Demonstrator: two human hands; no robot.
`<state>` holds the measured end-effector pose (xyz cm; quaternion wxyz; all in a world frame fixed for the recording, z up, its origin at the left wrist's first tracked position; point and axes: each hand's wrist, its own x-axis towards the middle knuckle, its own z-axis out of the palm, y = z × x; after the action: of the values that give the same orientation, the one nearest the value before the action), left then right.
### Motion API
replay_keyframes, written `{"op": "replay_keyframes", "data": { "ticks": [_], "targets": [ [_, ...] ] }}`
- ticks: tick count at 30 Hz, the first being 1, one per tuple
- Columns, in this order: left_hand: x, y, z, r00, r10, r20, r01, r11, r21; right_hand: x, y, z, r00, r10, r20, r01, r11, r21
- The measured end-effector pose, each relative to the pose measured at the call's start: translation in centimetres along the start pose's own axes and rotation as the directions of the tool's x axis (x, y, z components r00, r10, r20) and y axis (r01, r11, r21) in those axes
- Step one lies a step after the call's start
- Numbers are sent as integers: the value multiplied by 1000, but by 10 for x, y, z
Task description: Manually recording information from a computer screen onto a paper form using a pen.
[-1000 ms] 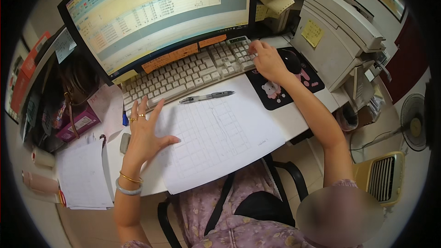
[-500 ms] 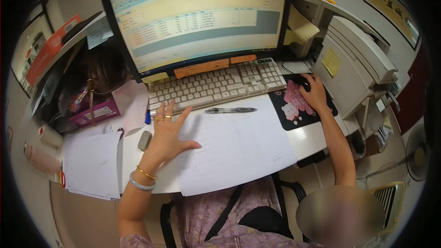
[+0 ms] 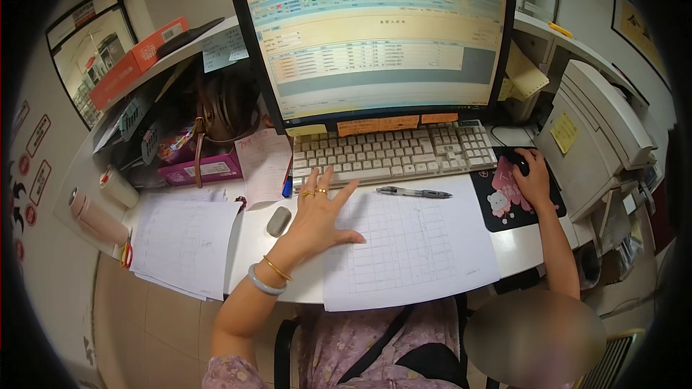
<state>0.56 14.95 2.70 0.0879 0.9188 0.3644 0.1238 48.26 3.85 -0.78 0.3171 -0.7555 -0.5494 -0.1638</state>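
My left hand (image 3: 321,212) lies with fingers spread, its fingertips at the lower left edge of the white keyboard (image 3: 375,145) and its thumb stretched over a sheet of paper (image 3: 418,266) with a printed grid. There are rings on its fingers and two bangles at the wrist. My right hand (image 3: 535,181) is curled over a dark computer mouse (image 3: 520,166) on a black mouse pad (image 3: 506,207) with a pink cartoon print. A pen (image 3: 414,193) rests across the top of the sheet. In front of me stands a monitor (image 3: 382,50) showing a table on its screen.
Left of my left hand are a grey oval object (image 3: 279,222) and a stack of papers (image 3: 189,245). Beyond them stand a pink bottle (image 3: 97,216), a purple box (image 3: 216,168) and a brown bag (image 3: 229,112). A printer-like machine (image 3: 591,130) stands at the right.
The view has turned to the left, so everything sits further right in the picture. Both hands keep about the same places, the left by the keyboard and the right on the mouse.
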Motion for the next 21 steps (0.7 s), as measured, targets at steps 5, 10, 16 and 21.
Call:
{"op": "replay_keyframes", "data": {
  "ticks": [5, 10, 16, 21],
  "targets": [
    [0, -1, -1, 1000, -7, 19, 7, 1000, -2, 1, -1, 1, 1000, 16, 7, -16, 1000, -10],
    [0, -1, -1, 1000, -3, 16, 3, 1000, 18, 2, 1, 3, 1000, 22, 3, -22, 999, -28],
    [1, 0, -2, 1000, -4, 23, 3, 1000, 29, 2, 2, 4, 1000, -1, -12, 1, 1000, -26],
    [-1, 1, -1, 1000, 2, 10, -2, 1000, 21, 0, 5, 3, 1000, -11, -13, 11, 1000, -27]
  ]
}}
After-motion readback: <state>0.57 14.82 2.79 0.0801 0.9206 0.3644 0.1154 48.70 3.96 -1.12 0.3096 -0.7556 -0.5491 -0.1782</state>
